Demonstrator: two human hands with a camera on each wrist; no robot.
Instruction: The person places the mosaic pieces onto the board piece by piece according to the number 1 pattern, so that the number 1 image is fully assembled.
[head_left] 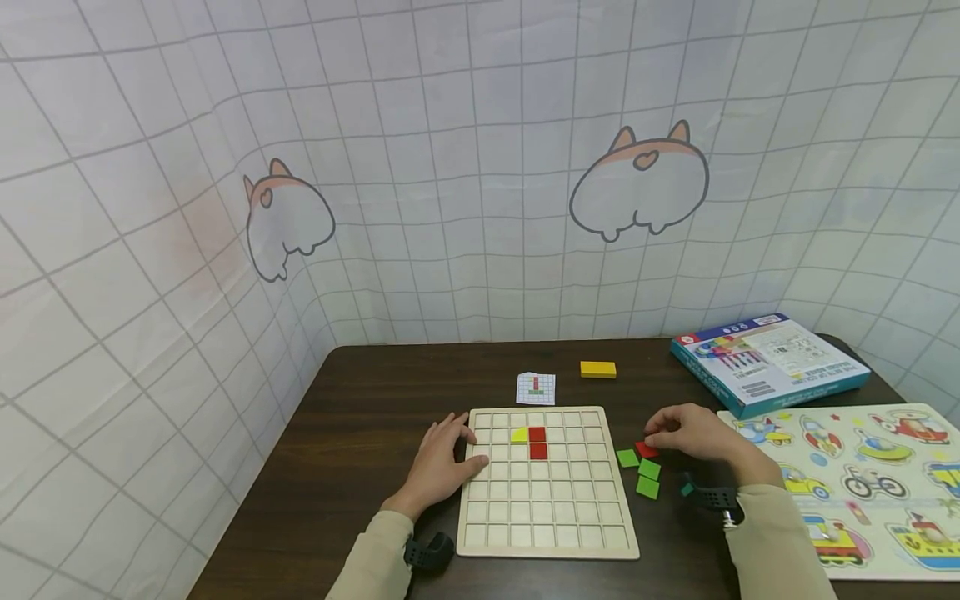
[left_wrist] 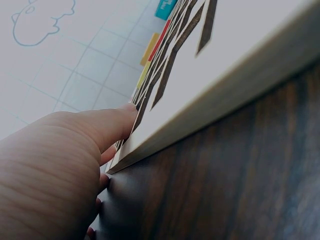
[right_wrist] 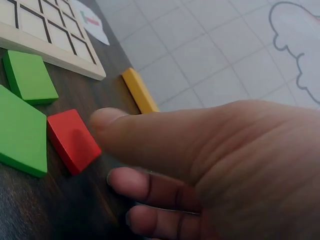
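Note:
A pale wooden grid board [head_left: 551, 535] lies on the dark table. My left hand [head_left: 441, 462] rests at its left edge, thumb on the rim and the other fingers along the side. On the board sit a yellow piece [head_left: 519, 434] and two red tiles, an upper one [head_left: 537, 434] and a lower one [head_left: 538, 451]. To the board's right, my right hand [head_left: 693, 432] is over a loose red tile [right_wrist: 74, 141]; its thumb is close to the tile, and the fingers are apart from it. Beside that tile lie three green tiles, one [head_left: 647, 487] nearest me.
Behind the board lies a small paper card [head_left: 547, 381] with a red and green pattern. A yellow block [head_left: 597, 369] is to its right. A blue-sided box [head_left: 780, 367] overlaps a picture puzzle board [head_left: 825, 442] on the right. A grid-patterned curtain [head_left: 450, 208] hangs behind.

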